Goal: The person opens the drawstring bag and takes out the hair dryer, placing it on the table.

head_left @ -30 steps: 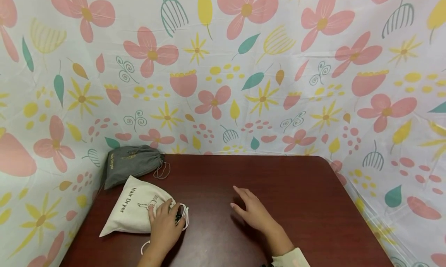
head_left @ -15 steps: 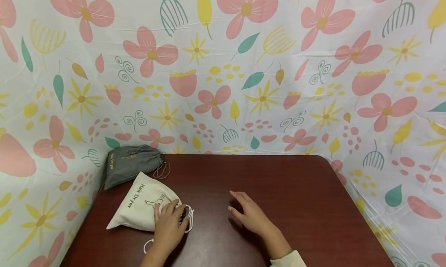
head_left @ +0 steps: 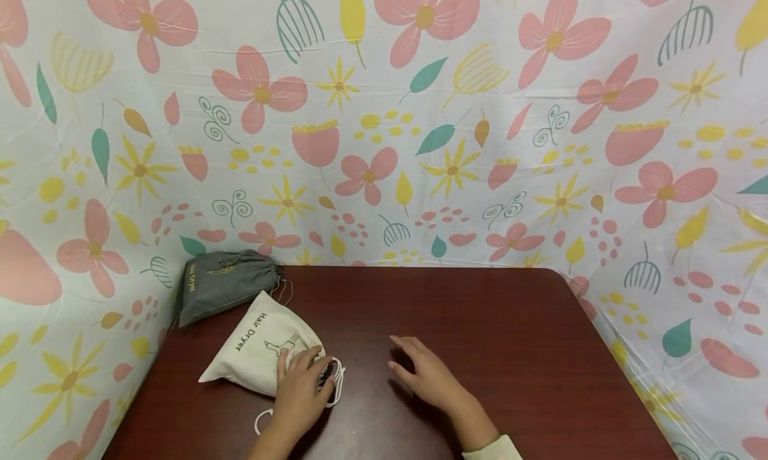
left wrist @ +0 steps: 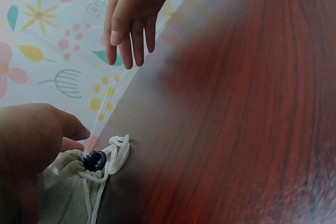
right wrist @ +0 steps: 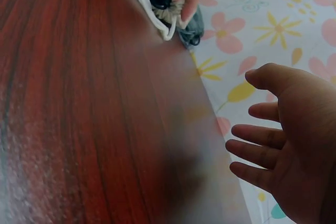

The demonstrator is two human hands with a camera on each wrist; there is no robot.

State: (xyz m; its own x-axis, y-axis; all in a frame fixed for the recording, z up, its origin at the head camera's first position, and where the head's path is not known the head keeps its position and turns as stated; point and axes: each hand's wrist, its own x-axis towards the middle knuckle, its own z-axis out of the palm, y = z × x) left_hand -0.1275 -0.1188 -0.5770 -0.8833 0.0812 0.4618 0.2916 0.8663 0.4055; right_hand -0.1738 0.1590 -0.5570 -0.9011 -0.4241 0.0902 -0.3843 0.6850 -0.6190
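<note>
A cream drawstring bag printed "Hair Dryer" lies on the dark red table. My left hand grips it over the gathered mouth, thumb and fingers on either side of the neck. White cord loops out there, and something black shows in the opening; its kind is unclear. What fills the bag is hidden. To the right, my right hand hovers above the wood, fingers extended and apart from the bag. The right wrist view shows the right palm with nothing in it.
Behind the cream bag, at the table's back left corner, lies a grey drawstring bag with gold print. The wooden table has a rounded back right corner. A flowered cloth hangs around its back and sides.
My left hand has slid the cream bag to the right and slightly away, turning it a little. My right hand has drifted slightly left and nearer. The grey bag has stayed put.
</note>
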